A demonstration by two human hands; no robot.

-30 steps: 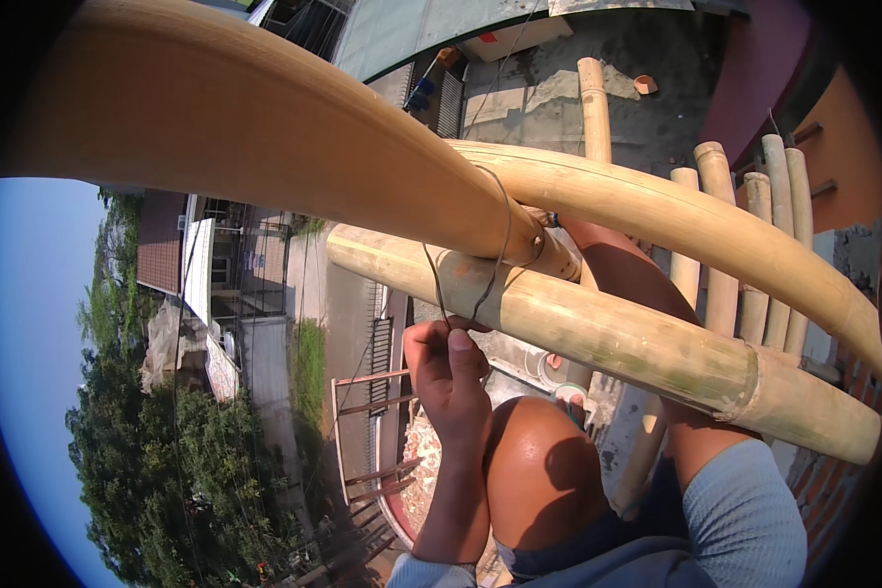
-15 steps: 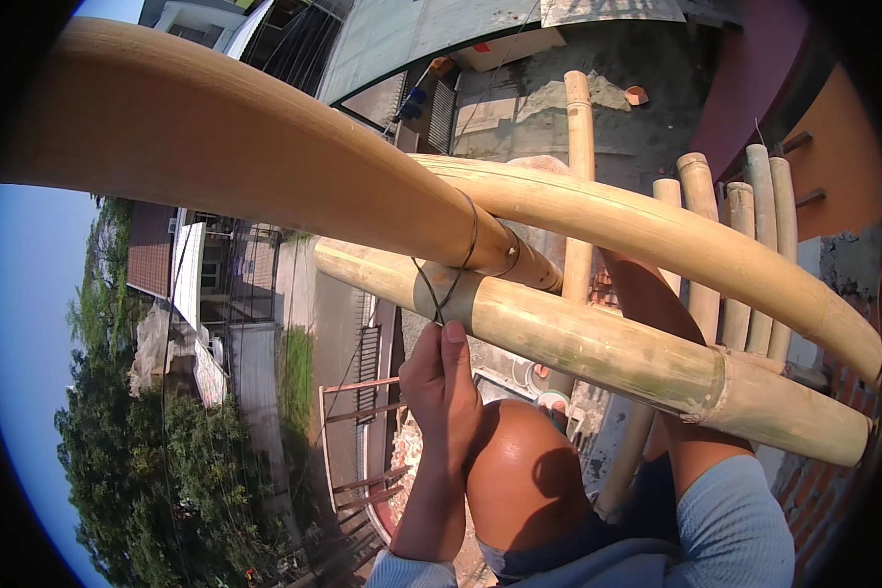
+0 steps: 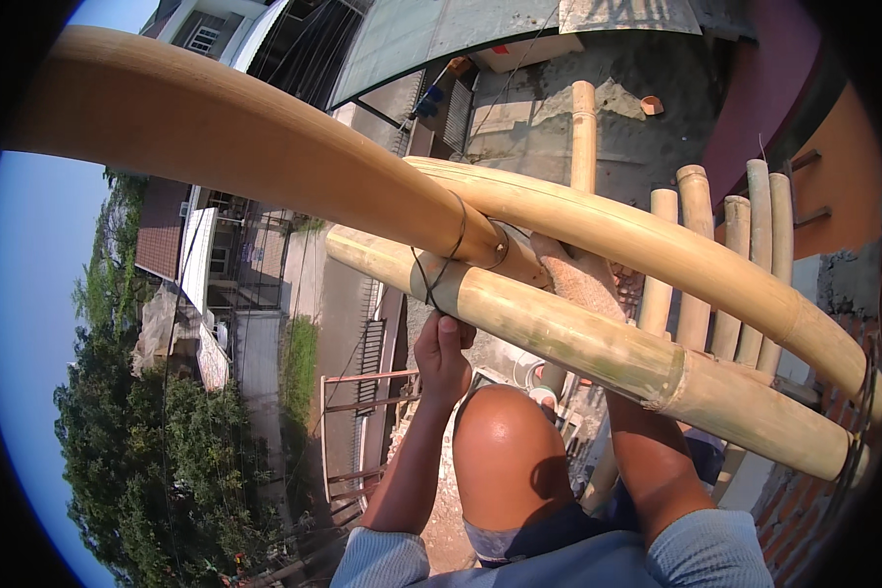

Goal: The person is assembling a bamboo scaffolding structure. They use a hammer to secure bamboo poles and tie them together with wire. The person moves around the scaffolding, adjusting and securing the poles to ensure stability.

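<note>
Head view looks down from high up onto a lashing of dark wire [image 3: 439, 269], and everything else sits around that knot. You can count three long bamboo poles meeting there: one thick pole [image 3: 225, 147] running up and away to the left of the wire, one curved pole [image 3: 657, 250] sweeping off to its right, and one lower pole [image 3: 598, 348] passing just under it and carrying on to the lower right. Beyond the wire, further right, six upright bamboo poles [image 3: 698, 255] stand side by side (their cut tops show pale and round).

The wire is thin and dark, wrapped in a couple of loops around the thick pole and the lower pole where they cross, with a twisted tail hanging down from the lower pole.

Your left hand [image 3: 443, 351] is directly below the wire, fingers closed and pinching that tail. Your right hand [image 3: 580, 279] is just right of the wire, mostly hidden between the curved pole and the lower pole, so you cannot tell whether it grips or lies loose. One bare knee [image 3: 505, 451] shows below the wire, between your two forearms. Far below the wire lie rooftops, a street and trees [image 3: 157, 441].
</note>
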